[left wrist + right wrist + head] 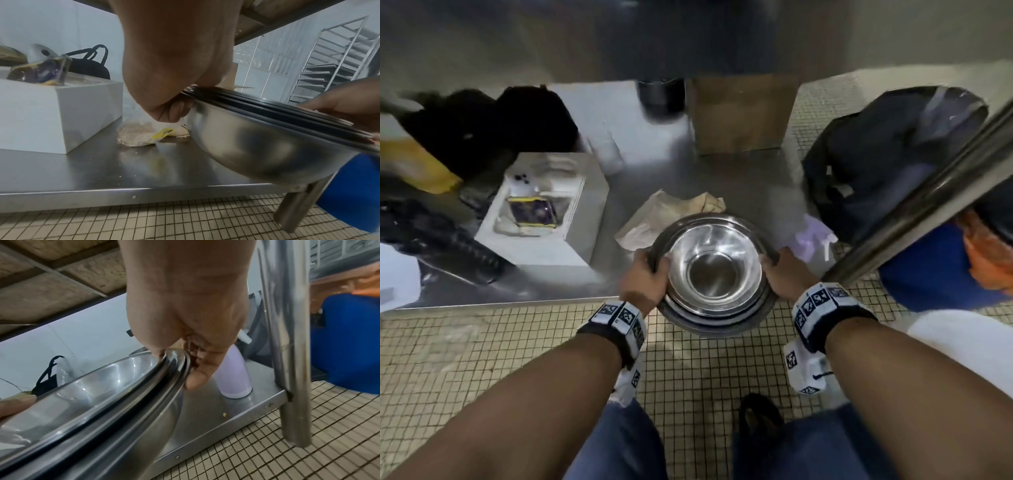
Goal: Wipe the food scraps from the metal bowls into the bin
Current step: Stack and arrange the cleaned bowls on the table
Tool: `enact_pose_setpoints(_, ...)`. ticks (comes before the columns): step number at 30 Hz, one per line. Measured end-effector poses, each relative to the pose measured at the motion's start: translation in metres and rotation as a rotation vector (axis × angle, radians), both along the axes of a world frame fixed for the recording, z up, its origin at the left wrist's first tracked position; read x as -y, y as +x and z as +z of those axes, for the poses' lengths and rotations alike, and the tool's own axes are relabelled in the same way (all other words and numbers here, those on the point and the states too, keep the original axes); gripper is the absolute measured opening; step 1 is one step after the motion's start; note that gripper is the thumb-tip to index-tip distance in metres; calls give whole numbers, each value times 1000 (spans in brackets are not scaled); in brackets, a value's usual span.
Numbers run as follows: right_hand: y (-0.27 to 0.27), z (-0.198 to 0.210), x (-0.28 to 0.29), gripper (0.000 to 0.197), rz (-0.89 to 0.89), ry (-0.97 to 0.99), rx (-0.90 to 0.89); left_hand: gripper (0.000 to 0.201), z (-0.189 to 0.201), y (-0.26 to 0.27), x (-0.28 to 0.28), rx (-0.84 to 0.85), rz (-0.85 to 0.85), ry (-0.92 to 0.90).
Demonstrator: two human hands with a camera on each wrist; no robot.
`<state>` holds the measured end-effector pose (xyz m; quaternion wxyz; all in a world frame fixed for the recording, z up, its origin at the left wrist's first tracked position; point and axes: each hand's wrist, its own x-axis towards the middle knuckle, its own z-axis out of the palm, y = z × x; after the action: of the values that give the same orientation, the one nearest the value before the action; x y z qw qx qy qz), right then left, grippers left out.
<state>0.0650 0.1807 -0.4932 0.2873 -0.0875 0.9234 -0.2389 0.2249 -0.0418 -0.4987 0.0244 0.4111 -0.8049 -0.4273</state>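
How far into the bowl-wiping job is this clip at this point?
Early. Nothing looks wiped yet: the metal bowls sit nested in one stack. In hand: left hand and right hand grip the stack's rims at the shelf edge. Left: separating them, wiping each, scraps to a bin; no bin is clearly identifiable.

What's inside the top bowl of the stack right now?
The top bowl of the stack of metal bowls, gripped at the rims by the left hand and right hand, looks shiny and empty. The nested bowls' insides are covered.

metal bowls [714, 270] | nested stack, shiny | tilted, above shelf edge
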Motion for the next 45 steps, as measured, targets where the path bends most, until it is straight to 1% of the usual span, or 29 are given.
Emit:
enact_pose_setpoints(2,-1,-18,10,63,-6,-17,-39,50,-26,-6,11,1,-13,-6)
enact_pose_setpoints(6,-1,-50,21,45,-49,-96,-77,57,-56,-13,22,-31,-16,-65)
enact_pose_setpoints(7,0,-56,23,48,-57,-101,-90,58,-61,-15,23,-41,-19,-75)
enact_pose_setpoints(9,-1,-74,26,68,-62,-95,-129,59,-71,-18,26,-58,-43,-79)
enact_pose_setpoints(10,-2,-84,27,71,-67,-94,-136,59,-77,-19,27,-57,-60,-74)
enact_pose_setpoints(15,1,-104,31,60,-105,-99,-133,52,-105,-27,37,-27,-80,-21)
enact_pose_setpoints(18,-7,-111,41,55,-129,-118,-160,44,-118,-32,44,-28,-61,-2)
enact_pose_setpoints(22,-19,-122,53,54,-151,-138,-175,48,-123,-47,52,-90,-20,-8)
enact_pose_setpoints(27,-42,-131,68,49,-135,-181,-235,43,-132,-67,63,-179,22,-70)
enact_pose_setpoints(30,-56,-133,73,46,-130,-207,-249,49,-136,-81,69,-185,55,-75)
enact_pose_setpoints(34,-65,-131,77,42,-143,-252,-260,54,-140,-92,76,-180,43,-140)
enact_pose_setpoints(37,-71,-132,80,40,-155,-282,-276,58,-141,-98,80,-185,47,-147)
enact_pose_setpoints(42,-77,-137,84,37,-153,-301,-328,57,-141,-103,81,-190,66,-144)
enact_pose_setpoints(45,-77,-136,83,39,-162,-313,-317,58,-138,-102,79,-184,63,-131)
